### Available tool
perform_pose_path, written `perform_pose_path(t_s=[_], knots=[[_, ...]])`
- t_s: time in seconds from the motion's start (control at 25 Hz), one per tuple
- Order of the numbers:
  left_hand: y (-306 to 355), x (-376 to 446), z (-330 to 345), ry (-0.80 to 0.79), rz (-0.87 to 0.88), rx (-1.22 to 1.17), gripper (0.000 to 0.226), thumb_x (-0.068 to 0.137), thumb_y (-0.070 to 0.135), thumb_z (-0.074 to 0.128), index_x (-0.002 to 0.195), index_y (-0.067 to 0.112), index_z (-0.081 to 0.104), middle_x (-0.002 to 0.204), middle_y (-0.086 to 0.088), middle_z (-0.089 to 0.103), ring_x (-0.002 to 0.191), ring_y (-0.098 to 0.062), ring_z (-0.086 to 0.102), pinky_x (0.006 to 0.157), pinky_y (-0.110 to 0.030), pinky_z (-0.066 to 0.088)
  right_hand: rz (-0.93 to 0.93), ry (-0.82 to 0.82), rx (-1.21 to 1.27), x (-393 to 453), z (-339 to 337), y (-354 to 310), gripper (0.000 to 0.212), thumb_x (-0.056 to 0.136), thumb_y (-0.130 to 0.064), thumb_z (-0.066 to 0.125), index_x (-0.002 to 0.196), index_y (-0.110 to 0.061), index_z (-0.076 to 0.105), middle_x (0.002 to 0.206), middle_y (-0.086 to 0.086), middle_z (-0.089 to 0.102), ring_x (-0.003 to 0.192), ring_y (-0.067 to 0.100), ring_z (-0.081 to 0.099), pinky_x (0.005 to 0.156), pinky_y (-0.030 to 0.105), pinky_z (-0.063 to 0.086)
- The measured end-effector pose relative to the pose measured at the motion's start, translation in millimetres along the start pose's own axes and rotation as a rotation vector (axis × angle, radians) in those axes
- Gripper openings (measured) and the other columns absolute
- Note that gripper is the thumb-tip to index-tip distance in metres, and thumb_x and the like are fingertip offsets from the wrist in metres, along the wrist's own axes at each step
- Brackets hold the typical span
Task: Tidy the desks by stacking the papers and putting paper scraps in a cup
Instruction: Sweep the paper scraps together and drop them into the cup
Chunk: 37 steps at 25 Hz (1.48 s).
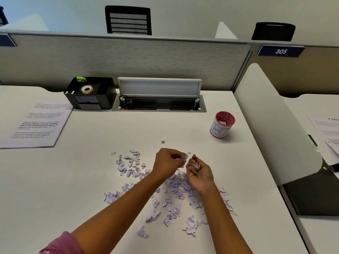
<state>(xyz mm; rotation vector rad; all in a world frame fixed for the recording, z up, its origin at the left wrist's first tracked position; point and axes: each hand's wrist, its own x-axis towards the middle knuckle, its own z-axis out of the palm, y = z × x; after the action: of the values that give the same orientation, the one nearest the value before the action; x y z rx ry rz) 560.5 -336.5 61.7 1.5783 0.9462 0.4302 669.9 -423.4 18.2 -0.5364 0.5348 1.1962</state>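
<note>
Head view: black organizer (91, 94), printed sheet (36, 123), cup (222, 127) beyond scraps (174, 189).

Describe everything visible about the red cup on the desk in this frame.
The red cup is a small round container with a red rim, red inside and red base; a white label wraps its side, hand-lettered in blue with what looks like "BI". It stands upright on the white desk, right of centre, below the right end of the open cable tray and beside the curved white divider. A few paper scraps already lie inside. Neither hand touches it.
</note>
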Motion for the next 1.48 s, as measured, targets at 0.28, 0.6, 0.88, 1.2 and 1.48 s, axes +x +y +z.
perform_pose_path(t_s=[0.28,0.6,0.88,1.2,1.48], knots=[[15,-2,18,-0.075,0.102,0.077,0.026,0.08,0.007,0.075,0.103,0.02,0.078,0.097,0.006,0.076,0.087,0.001,0.07,0.075,-0.009,0.053,-0.055,-0.001,-0.003,2,3,10,0.029,0.1,-0.016,0.044,0.086,-0.002,0.065,0.078,0.014,0.067,0.071,0.022,0.068,0.064,0.029,0.057],[-2,10,9,0.035,0.201,0.088,0.024,0.087,0.014,0.068,0.104,0.03,0.075,0.112,0.016,0.071,0.105,0.01,0.06,0.09,-0.012,0.046,-0.146,0.03,0.079,4,15,-3,0.023,0.101,-0.007,0.046,0.093,0.001,0.065,0.078,0.015,0.07,0.085,0.022,0.063,0.069,0.03,0.059],[-45,56,-16,-0.004,0.125,0.433,0.054,0.088,0.022,0.07,0.137,0.02,0.05,0.149,0.0,0.042,0.141,-0.018,0.035,0.109,-0.021,0.024,-0.211,0.07,0.059,13,24,-54,0.024,0.101,-0.014,0.048,0.084,-0.005,0.062,0.065,0.008,0.067,0.072,0.017,0.061,0.063,0.025,0.059],[-75,77,-27,-0.182,0.129,0.552,0.095,0.083,0.046,0.072,0.156,0.022,0.015,0.164,0.002,0.004,0.151,-0.017,-0.004,0.122,-0.039,0.007,-0.467,-0.035,-0.165,26,91,-156,0.026,0.101,-0.02,0.048,0.08,-0.012,0.062,0.064,-0.002,0.067,0.057,0.006,0.064,0.054,0.016,0.049],[-84,75,-27,-0.166,0.178,0.549,0.089,0.085,0.043,0.071,0.154,0.019,0.021,0.164,0.0,0.009,0.151,-0.016,-0.001,0.123,-0.037,0.005,-0.873,0.157,-0.652,55,126,-189,0.039,0.104,-0.037,0.043,0.081,-0.013,0.063,0.072,-0.001,0.064,0.063,0.009,0.059,0.06,0.019,0.049]])
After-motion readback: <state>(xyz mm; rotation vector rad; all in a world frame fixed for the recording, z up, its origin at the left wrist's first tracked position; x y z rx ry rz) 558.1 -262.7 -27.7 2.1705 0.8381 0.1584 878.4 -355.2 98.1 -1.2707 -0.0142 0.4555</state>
